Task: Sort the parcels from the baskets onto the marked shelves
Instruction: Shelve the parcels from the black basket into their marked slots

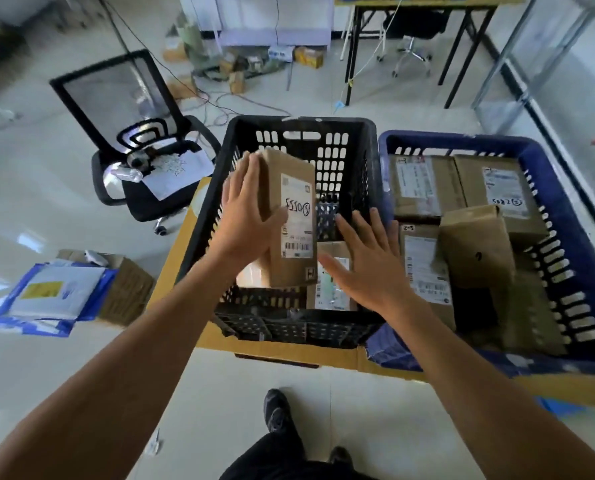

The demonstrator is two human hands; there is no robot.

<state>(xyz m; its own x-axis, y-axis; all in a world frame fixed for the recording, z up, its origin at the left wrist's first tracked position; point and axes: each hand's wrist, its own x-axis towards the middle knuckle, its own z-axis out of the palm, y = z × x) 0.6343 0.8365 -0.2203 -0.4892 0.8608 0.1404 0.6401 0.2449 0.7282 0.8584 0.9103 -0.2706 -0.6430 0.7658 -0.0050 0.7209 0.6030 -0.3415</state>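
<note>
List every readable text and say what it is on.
"2-3": corner tag of the near-left parcel in the blue basket.
"5082" plus a circled mark: handwritten, label of the far-right parcel.
Roughly "0227" plus a circled mark, upside down: held parcel in the left hand.
Printed label lines, barcodes: too small to read.

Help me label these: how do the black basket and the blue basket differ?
The black basket is nearly empty: a flat parcel lies inside, and the left hand holds a labelled parcel over it; the blue basket holds several boxes. The black basket stands left of the blue basket. Both have slotted plastic walls.
</note>
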